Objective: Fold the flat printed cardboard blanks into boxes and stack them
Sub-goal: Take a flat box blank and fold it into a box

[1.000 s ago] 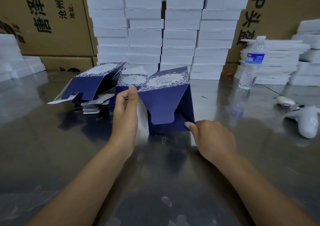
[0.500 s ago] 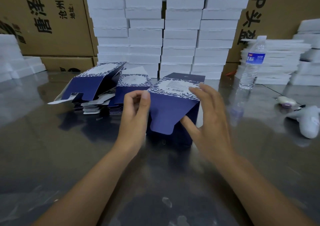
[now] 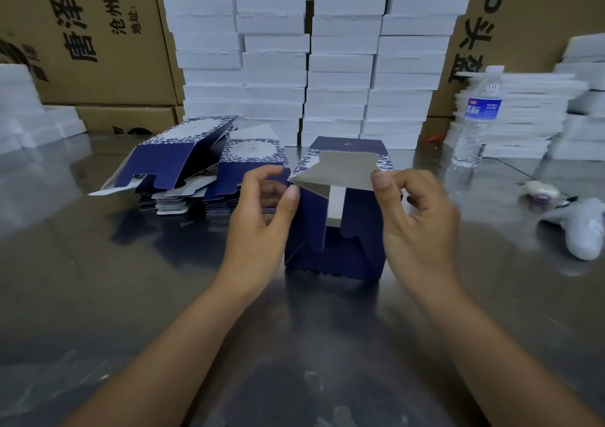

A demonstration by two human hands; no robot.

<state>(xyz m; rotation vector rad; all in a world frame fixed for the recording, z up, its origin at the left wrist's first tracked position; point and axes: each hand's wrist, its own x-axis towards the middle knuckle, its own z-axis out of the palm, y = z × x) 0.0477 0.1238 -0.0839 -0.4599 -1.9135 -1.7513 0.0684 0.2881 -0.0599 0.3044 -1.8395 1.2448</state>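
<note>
Steel table (image 3: 98, 295) fills the view. Brown shipping cartons (image 3: 98, 49) and tall white foam stacks (image 3: 340, 66) stand along the back. Pile of flat blanks (image 3: 183, 164) sits left of centre, w/ a couple of part-opened ones leaning on top. Water bottle (image 3: 476, 115) is far right, white handheld tool (image 3: 579, 230) lying nearer on the right edge.

Task item: half-folded box (image 3: 330, 256), dark blue, standing on the table dead centre, just right of the blanks pile. Its near face isn't closed: two blue side flaps are turned in w/ a gap btwn them showing the pale inside.

L hand (image 3: 262, 220) is at the box's left upper corner, thumb tip on the corner, fingers curled round behind. R hand (image 3: 422, 223) pinches the right corner of the top flap (image 3: 343, 171), thumb in front, grip narrow.

Key relation: the flap's long edge runs left-right btwn the two hands, hinged on the far top edge, grey underside tilted toward the person. Free edge sits above the gap. Both hands equally near, one per corner. Likely next: swing the flap down and toward the body, tuck into the gap. Risk: uneven pull skews the tuck.
</note>
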